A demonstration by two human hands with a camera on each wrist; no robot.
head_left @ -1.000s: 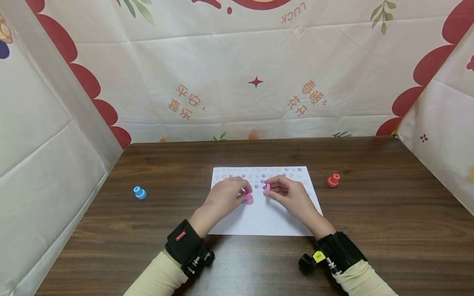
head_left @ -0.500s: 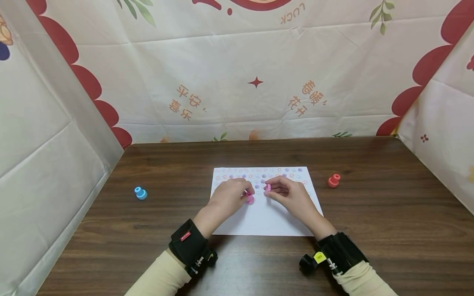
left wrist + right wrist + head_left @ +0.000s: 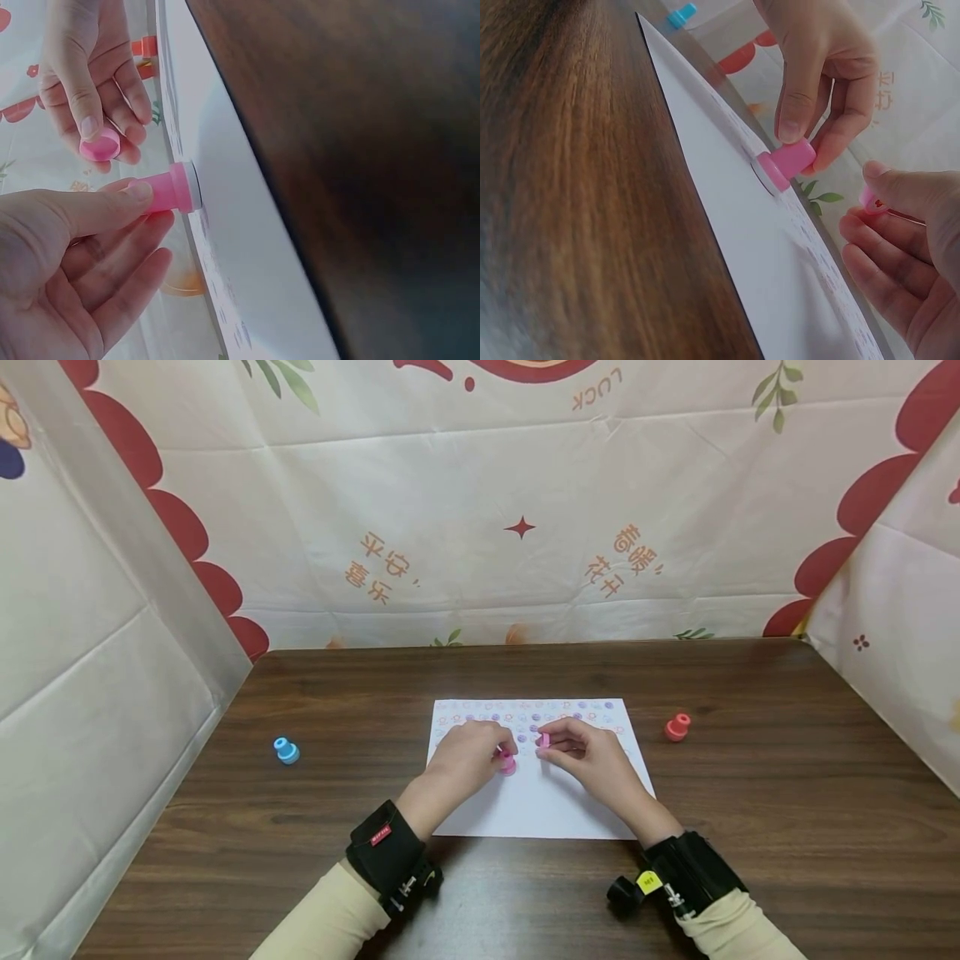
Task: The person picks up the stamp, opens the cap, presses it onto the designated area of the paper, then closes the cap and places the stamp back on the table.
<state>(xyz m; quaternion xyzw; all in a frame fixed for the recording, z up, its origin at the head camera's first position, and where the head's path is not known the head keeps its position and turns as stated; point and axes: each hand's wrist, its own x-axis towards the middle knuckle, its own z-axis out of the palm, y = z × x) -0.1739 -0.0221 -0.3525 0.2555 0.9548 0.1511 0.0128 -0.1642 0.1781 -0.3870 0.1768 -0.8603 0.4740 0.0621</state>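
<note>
My left hand [image 3: 463, 756] pinches a pink toy stamp [image 3: 166, 191] by its handle between thumb and fingers. The stamp's wide end faces down, right at the white paper sheet [image 3: 525, 810], below the printed rows. My right hand [image 3: 592, 756] holds a small pink cap [image 3: 101, 145] between thumb and fingertips, above the sheet and to the right of the stamp. In the right wrist view, a red mark shows inside the cap [image 3: 877, 202]. Rows of small purple, orange and blue prints [image 3: 525, 717] run across the far part of the sheet, partly hidden behind both hands.
A blue stamp [image 3: 286, 751] stands on the brown wooden table [image 3: 337, 693] at the left. A red stamp [image 3: 677, 727] stands to the right of the sheet. Printed white cloth [image 3: 450, 485] hangs behind the table and at both sides.
My left wrist and hand have shifted slightly to the right, with the stamp staying at the paper. My right hand holds the cap in nearly the same place.
</note>
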